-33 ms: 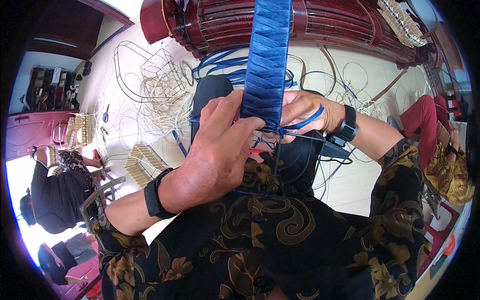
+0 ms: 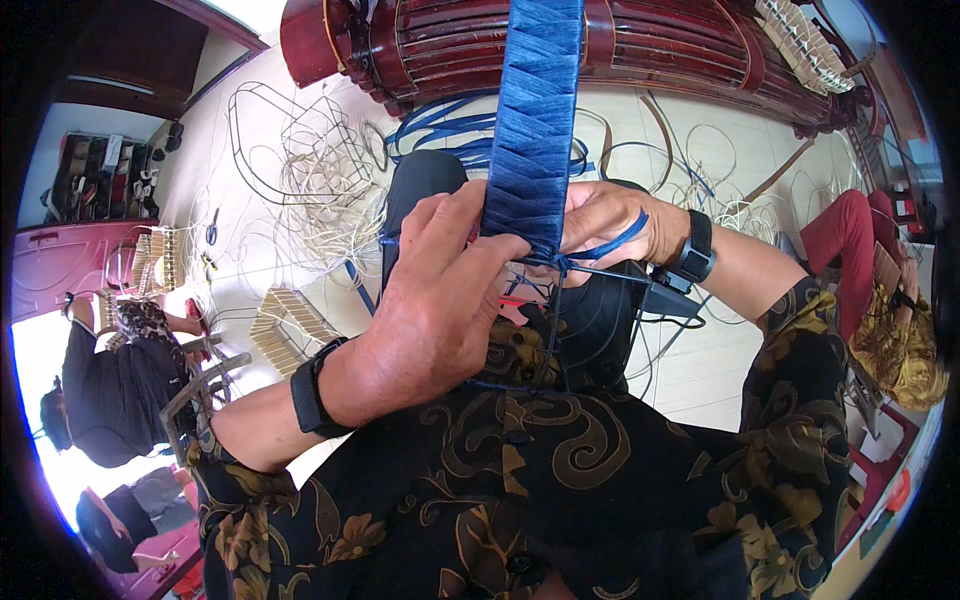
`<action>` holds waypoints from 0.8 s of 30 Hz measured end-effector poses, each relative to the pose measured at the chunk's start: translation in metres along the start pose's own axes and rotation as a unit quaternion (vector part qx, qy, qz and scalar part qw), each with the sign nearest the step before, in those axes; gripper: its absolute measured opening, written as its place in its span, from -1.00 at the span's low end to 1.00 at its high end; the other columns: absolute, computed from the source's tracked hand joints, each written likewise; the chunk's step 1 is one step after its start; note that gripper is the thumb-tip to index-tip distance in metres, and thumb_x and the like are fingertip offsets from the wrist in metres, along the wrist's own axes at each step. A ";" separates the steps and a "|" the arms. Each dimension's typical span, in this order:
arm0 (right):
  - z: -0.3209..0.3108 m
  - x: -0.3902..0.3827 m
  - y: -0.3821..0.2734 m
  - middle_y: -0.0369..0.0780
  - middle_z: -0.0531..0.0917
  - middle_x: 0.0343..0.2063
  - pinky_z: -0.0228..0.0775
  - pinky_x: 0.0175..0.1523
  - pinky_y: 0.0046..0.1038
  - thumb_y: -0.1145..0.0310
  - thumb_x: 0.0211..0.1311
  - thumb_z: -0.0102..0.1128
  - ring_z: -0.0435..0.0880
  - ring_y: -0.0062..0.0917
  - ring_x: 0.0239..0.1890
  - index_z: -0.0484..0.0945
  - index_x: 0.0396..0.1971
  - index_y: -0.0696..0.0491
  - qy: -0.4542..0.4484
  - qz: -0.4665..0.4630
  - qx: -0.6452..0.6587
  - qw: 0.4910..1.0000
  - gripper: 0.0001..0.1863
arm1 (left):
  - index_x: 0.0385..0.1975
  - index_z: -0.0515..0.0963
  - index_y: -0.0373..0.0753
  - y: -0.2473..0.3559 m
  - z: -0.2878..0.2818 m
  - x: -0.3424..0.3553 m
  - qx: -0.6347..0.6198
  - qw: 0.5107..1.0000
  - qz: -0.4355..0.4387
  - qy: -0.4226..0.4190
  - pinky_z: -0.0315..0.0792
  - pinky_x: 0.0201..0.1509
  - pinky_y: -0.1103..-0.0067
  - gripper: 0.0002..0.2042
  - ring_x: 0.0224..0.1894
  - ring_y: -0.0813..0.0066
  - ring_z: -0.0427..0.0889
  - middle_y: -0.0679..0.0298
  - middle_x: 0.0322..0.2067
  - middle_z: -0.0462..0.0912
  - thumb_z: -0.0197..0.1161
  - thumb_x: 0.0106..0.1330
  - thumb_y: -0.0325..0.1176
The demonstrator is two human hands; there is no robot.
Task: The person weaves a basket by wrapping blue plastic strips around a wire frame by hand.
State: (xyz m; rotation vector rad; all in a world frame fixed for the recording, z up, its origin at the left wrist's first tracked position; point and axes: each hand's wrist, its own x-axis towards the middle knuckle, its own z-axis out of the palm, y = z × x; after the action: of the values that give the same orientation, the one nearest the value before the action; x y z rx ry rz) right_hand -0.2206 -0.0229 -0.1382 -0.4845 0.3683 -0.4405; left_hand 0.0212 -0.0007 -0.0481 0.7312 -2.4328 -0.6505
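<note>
A flat band wrapped in overlapping blue strips (image 2: 535, 120) rises in front of me toward the top of the view. Its lower end meets thin dark wire rods (image 2: 605, 272) of a frame close to my lap. My left hand (image 2: 425, 295) is closed on the band's left edge, its thumb and index finger pressing near the lower end. From the right, my right hand (image 2: 625, 225) grips the other edge, with some fingers hidden behind the band. A loose blue strip end (image 2: 628, 236) loops beside the right hand's palm.
Tangled pale strands (image 2: 320, 165) and blue strips (image 2: 440, 122) lie on the tiled floor beyond my knees. A dark red wooden bench (image 2: 670, 50) stands across the far side. A slatted pale piece (image 2: 290, 325) lies at left. Other people sit at left (image 2: 120, 390) and right (image 2: 890, 320).
</note>
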 end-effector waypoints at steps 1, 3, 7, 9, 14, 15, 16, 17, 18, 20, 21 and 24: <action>0.000 0.001 0.000 -0.22 0.70 -0.34 0.35 -0.43 -0.57 0.47 0.32 0.20 0.54 -0.66 -0.53 0.58 -0.03 0.24 0.003 0.002 0.000 1.000 -0.74 | -0.12 0.54 -0.38 0.001 0.000 -0.001 0.002 1.000 -0.003 0.003 0.32 0.15 0.21 -0.69 -0.01 -0.09 0.47 -0.22 0.09 0.41 0.28 0.09 -0.66; 0.004 0.003 -0.002 -0.19 0.72 -0.27 0.39 -0.41 -0.57 0.47 0.32 0.20 0.59 -0.65 -0.49 0.58 0.00 0.24 -0.008 0.010 -0.007 1.000 -0.71 | -0.12 0.53 -0.36 0.003 -0.002 0.000 0.009 1.000 0.001 -0.003 0.31 0.18 0.19 -0.68 0.03 -0.12 0.46 -0.21 0.08 0.41 0.26 0.09 -0.67; -0.007 0.002 -0.003 -0.16 0.74 -0.20 0.48 -0.32 -0.59 0.47 0.31 0.21 0.68 -0.63 -0.36 0.57 0.04 0.24 -0.043 -0.004 -0.015 0.999 -0.67 | -0.12 0.50 -0.34 0.002 -0.009 0.004 -0.030 0.999 -0.001 -0.027 0.29 0.23 0.17 -0.69 0.09 -0.19 0.44 -0.20 0.06 0.42 0.23 0.10 -0.68; -0.010 0.001 -0.003 -0.16 0.74 -0.18 0.49 -0.29 -0.60 0.47 0.31 0.21 0.69 -0.63 -0.33 0.57 0.04 0.25 -0.028 -0.006 -0.018 0.999 -0.67 | -0.12 0.51 -0.34 -0.003 -0.009 0.004 -0.053 0.998 -0.006 -0.027 0.29 0.24 0.16 -0.68 0.09 -0.21 0.44 -0.21 0.08 0.42 0.22 0.09 -0.69; -0.003 -0.001 -0.005 -0.19 0.73 -0.15 0.48 -0.25 -0.60 0.45 0.30 0.21 0.69 -0.64 -0.28 0.56 0.06 0.27 -0.024 -0.024 -0.016 0.999 -0.64 | -0.13 0.51 -0.37 -0.005 -0.009 0.003 -0.050 0.998 -0.011 -0.020 0.31 0.21 0.16 -0.65 0.05 -0.21 0.45 -0.24 0.12 0.41 0.22 0.02 -0.70; -0.001 -0.002 -0.007 -0.19 0.73 -0.14 0.48 -0.24 -0.59 0.45 0.29 0.22 0.69 -0.64 -0.28 0.56 0.06 0.28 -0.016 -0.028 -0.023 0.999 -0.63 | -0.13 0.52 -0.38 -0.006 -0.008 0.005 -0.044 0.999 -0.002 -0.014 0.31 0.20 0.16 -0.64 0.05 -0.21 0.45 -0.25 0.12 0.41 0.22 0.00 -0.70; 0.002 -0.001 -0.010 -0.20 0.72 -0.13 0.48 -0.23 -0.59 0.45 0.28 0.24 0.69 -0.64 -0.26 0.55 0.08 0.27 -0.018 -0.028 -0.022 0.999 -0.61 | -0.13 0.52 -0.39 -0.006 -0.007 0.005 -0.038 0.999 0.006 -0.008 0.31 0.20 0.15 -0.64 0.06 -0.21 0.45 -0.25 0.11 0.41 0.22 -0.02 -0.70; 0.005 -0.001 -0.013 -0.20 0.72 -0.12 0.49 -0.23 -0.58 0.44 0.27 0.25 0.68 -0.63 -0.25 0.55 0.09 0.27 -0.020 -0.028 -0.020 0.999 -0.59 | -0.13 0.52 -0.40 -0.005 -0.006 0.005 -0.025 1.000 0.006 -0.004 0.31 0.20 0.15 -0.63 0.06 -0.21 0.45 -0.26 0.11 0.41 0.23 -0.03 -0.70; 0.007 -0.001 -0.014 -0.20 0.72 -0.11 0.49 -0.22 -0.58 0.44 0.26 0.27 0.68 -0.63 -0.24 0.54 0.11 0.26 -0.020 -0.030 -0.017 0.999 -0.57 | -0.12 0.53 -0.41 -0.005 -0.005 0.005 -0.013 1.000 0.007 -0.004 0.31 0.20 0.14 -0.62 0.07 -0.22 0.45 -0.27 0.11 0.41 0.23 -0.04 -0.70; 0.002 0.000 -0.013 -0.21 0.71 -0.09 0.49 -0.22 -0.58 0.42 0.24 0.30 0.67 -0.64 -0.22 0.53 0.13 0.26 -0.029 -0.039 -0.034 0.998 -0.53 | -0.11 0.54 -0.42 -0.006 -0.003 0.005 -0.006 1.000 0.008 0.002 0.31 0.20 0.13 -0.60 0.07 -0.22 0.46 -0.29 0.11 0.42 0.24 -0.05 -0.69; -0.002 0.001 -0.011 -0.21 0.71 -0.08 0.49 -0.23 -0.58 0.41 0.23 0.32 0.67 -0.64 -0.22 0.52 0.14 0.25 -0.035 -0.043 -0.042 0.998 -0.52 | -0.11 0.54 -0.43 -0.005 -0.002 0.004 -0.008 1.000 0.007 0.008 0.30 0.20 0.13 -0.60 0.06 -0.22 0.46 -0.30 0.10 0.43 0.24 -0.04 -0.69; -0.011 0.002 -0.007 -0.23 0.70 -0.08 0.48 -0.24 -0.59 0.38 0.25 0.33 0.66 -0.64 -0.21 0.51 0.16 0.24 -0.030 -0.036 -0.071 0.996 -0.50 | -0.12 0.56 -0.43 -0.004 0.001 0.002 -0.008 1.000 -0.002 0.028 0.31 0.19 0.14 -0.62 0.04 -0.19 0.48 -0.31 0.11 0.44 0.26 -0.03 -0.68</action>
State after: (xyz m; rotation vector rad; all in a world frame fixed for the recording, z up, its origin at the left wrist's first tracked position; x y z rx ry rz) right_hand -0.2258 -0.0337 -0.1435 -0.6496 0.3268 -0.4698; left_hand 0.0201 -0.0047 -0.0506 0.7368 -2.3738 -0.6426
